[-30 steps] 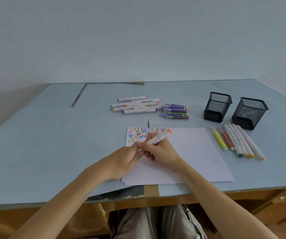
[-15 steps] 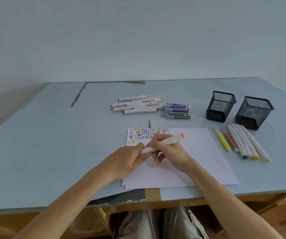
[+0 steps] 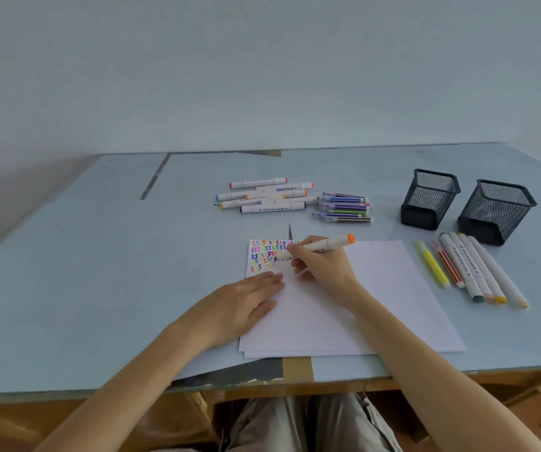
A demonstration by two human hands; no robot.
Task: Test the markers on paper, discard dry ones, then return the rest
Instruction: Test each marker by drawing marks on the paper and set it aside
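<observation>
Marker [image 3: 319,246] in right hand [image 3: 323,267]

head view | worn on head | faces forward-down | near table [image 3: 99,256] front edge | wide-angle

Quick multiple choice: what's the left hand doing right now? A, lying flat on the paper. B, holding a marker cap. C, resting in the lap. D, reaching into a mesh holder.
A: the left hand lies with fingers straight on the paper, while the right hand grips the orange-capped marker.
</observation>
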